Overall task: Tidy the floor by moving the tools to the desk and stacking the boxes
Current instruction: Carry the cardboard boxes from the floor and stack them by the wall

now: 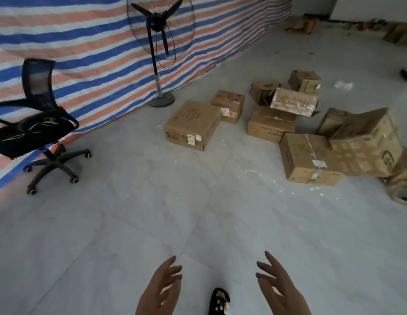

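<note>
Both hands empty, fingers straight and spread: left hand (160,289) and right hand (278,286) are held out low in front, nothing in either grip. Step in hand looks like the approach to the boxes; stacking not yet begun, judging by the scatter.

Boxes lie on the floor (152,223) ahead and to the right, well apart from the hands. Nearest: big box (192,125) with a small box (228,105) just behind it. Further right, a loose heap: flat box (270,126), a torn white-faced box (293,103) tilted on top, a taped box (309,159) touching a large leaning box (368,146).

No tools and no tabletop in view.

Next move probably calls for walking forward, then a two-hand lift of one closed box onto another; the big box seems a sound base.

Writing: shipping labels on the big box and taped box, print on several faces, all too small or blurred to read.

Chair (39,126) and fan (160,30) stand left by the striped tarp (84,42).
</note>
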Demonstrator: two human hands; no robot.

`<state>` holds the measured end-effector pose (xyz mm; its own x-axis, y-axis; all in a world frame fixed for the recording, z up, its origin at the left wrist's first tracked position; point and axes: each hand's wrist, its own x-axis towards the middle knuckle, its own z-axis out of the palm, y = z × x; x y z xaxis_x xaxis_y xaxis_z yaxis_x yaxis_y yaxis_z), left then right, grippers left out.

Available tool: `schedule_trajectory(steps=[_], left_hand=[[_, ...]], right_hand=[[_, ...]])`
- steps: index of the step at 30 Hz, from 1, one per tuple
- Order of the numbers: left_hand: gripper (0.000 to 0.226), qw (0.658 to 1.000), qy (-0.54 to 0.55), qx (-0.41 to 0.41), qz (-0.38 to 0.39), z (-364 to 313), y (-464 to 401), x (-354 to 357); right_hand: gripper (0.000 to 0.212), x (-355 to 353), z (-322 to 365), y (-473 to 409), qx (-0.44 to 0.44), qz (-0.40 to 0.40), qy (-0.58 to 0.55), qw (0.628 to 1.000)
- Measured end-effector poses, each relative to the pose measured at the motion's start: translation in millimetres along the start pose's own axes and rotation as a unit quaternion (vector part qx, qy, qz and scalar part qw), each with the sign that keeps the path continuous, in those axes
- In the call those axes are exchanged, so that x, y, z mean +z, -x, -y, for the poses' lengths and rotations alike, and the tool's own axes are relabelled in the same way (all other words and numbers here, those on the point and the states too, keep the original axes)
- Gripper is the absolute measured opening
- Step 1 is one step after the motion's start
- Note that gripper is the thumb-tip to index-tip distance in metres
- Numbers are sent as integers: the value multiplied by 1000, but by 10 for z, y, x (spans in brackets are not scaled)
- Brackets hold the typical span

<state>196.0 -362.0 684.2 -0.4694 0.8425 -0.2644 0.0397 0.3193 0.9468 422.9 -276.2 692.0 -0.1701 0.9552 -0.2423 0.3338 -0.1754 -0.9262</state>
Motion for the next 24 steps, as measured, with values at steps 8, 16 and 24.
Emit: schedule_trajectory(steps=[8, 16, 24], left_hand=[[55, 999, 9, 0, -49, -647, -1331, 265], [73, 997, -2, -24, -79, -918, -2970, 222], [41, 996, 8, 21, -89, -1638, -5156, -273]], right_hand=[[79, 40, 556, -1640, -30, 54, 37, 997], [80, 482, 886, -3288, -17, 68, 33, 997], [75, 1191, 1805, -5122, -45, 58, 31, 997]])
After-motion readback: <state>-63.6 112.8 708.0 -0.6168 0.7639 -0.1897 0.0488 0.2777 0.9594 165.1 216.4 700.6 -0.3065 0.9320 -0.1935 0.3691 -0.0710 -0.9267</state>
